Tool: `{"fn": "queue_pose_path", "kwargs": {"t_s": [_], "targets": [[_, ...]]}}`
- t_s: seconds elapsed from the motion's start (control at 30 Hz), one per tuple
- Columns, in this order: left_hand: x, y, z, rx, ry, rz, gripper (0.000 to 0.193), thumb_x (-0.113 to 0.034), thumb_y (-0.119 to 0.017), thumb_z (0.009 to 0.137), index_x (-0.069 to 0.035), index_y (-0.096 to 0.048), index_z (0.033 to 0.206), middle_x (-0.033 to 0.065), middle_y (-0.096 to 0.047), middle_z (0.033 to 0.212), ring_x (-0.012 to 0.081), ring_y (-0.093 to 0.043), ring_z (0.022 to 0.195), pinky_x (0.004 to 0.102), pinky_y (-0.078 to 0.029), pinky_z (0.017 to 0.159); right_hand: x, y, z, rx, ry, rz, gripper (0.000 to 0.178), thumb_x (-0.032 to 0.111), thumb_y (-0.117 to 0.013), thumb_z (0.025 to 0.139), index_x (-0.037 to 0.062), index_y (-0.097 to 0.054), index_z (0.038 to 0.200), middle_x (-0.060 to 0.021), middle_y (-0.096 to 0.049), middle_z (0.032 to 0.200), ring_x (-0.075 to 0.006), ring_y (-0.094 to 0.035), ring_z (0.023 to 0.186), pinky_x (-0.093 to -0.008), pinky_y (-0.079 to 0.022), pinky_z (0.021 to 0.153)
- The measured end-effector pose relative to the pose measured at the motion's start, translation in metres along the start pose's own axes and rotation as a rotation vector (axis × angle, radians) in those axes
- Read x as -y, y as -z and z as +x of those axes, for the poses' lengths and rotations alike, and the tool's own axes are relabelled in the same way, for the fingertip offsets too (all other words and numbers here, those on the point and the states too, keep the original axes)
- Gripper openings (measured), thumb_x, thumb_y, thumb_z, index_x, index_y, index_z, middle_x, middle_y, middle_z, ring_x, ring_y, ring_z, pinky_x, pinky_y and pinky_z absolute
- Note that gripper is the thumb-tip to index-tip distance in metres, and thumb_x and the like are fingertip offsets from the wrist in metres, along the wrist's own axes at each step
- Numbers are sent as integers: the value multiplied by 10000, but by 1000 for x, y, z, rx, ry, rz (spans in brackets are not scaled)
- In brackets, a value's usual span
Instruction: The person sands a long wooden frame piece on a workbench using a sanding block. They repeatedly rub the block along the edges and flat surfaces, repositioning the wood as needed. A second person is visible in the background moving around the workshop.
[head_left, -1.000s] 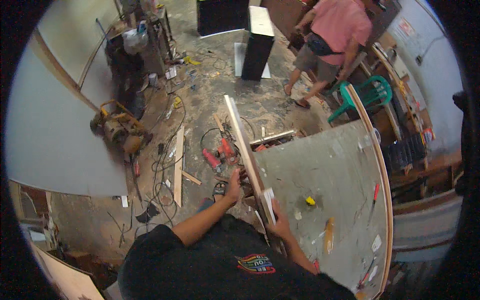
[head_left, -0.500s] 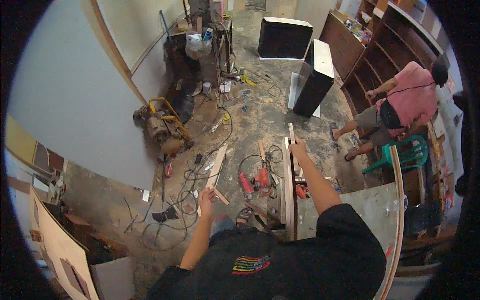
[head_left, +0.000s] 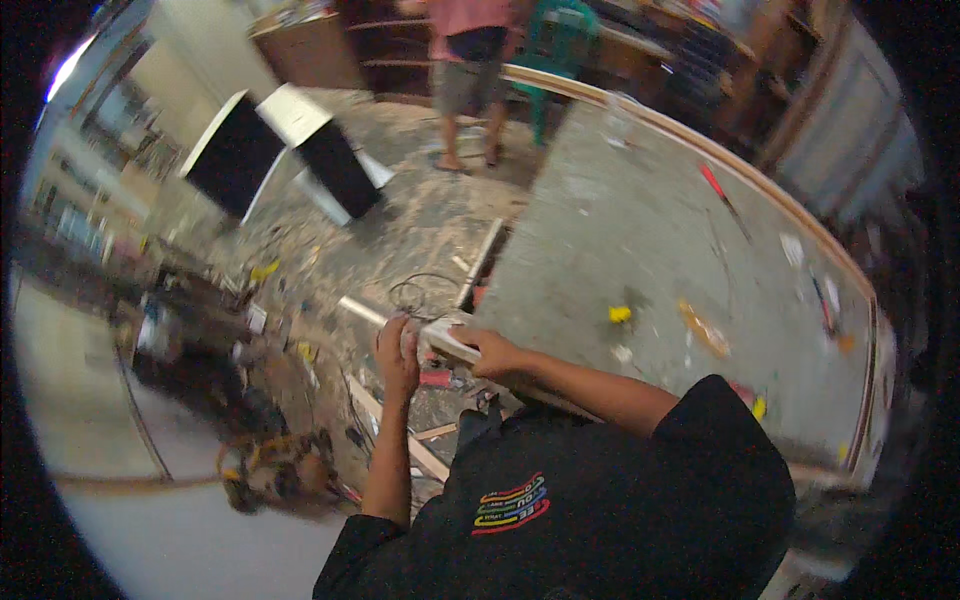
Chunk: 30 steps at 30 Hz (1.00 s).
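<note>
Between my two hands a pale wooden strip (head_left: 361,310) runs across in front of my chest, sloping down to the right. My left hand (head_left: 398,352) is closed round its middle. My right hand (head_left: 492,352) grips the strip's right end, where the wood looks broader; I cannot tell if a second piece lies there. Beneath my hands a red power tool (head_left: 436,378) shows in part on the floor. Longer wooden strips (head_left: 425,458) lie on the floor by my left forearm.
To the right stands a wide grey tabletop (head_left: 580,230) with a wooden rim, bearing a red-handled screwdriver (head_left: 714,182) and a yellow piece (head_left: 620,314). Two black cabinets (head_left: 335,165) stand ahead left. A person in pink (head_left: 470,70) stands beyond, by a green chair (head_left: 555,40).
My view has swung right, bringing the tabletop into the middle. My hands, which were apart, have come together on the strip, which my right hand held before. The other person now stands more upright.
</note>
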<state>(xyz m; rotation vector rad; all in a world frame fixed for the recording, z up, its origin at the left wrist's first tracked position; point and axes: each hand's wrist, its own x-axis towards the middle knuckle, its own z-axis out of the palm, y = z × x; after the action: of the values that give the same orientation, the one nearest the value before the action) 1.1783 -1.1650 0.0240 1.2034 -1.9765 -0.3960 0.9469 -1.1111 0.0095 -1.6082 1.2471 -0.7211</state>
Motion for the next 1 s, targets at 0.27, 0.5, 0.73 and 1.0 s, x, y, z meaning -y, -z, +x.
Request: {"fn": "queue_pose_path", "kwargs": {"t_s": [0.27, 0.5, 0.73, 1.0], "targets": [[-36, -41, -10, 536, -379, 195, 278, -313, -572, 976, -99, -725, 1068, 128, -701, 1096, 347, -598, 1133, 516, -369, 1055, -4, 63, -266, -168, -393, -178, 811, 44, -719, 613, 90, -604, 1414, -195, -626, 1373, -392, -591, 1258, -461, -474, 1076], [-152, -105, -43, 775, -571, -109, 577, -446, -789, 834, -51, -650, 1231, 200, -624, 1239, 414, -569, 1132, 537, -426, 1004, -73, 69, -503, -746, -648, -556, 456, 24, -710, 690, 131, -759, 1131, -88, -748, 1147, -319, -686, 1108, -498, -471, 1031], [-307, -198, -96, 1206, -788, -281, 746, -487, -874, 679, -99, -670, 1283, 142, -679, 1228, 358, -614, 1141, 501, -443, 1006, -111, 116, -712, -1071, -1057, -924, 324, 101, -730, 725, 218, -802, 1018, -53, -759, 1074, -283, -660, 1119, -544, -361, 1120], [-301, -192, -105, 1269, -643, -230, 551, -376, -875, 708, -166, -739, 1198, 86, -738, 1120, 330, -665, 1060, 471, -514, 957, -69, 35, -507, -1143, -737, -620, 385, 24, -674, 692, 180, -775, 1029, -15, -735, 1082, -244, -621, 1115, -522, -272, 1130]]}}
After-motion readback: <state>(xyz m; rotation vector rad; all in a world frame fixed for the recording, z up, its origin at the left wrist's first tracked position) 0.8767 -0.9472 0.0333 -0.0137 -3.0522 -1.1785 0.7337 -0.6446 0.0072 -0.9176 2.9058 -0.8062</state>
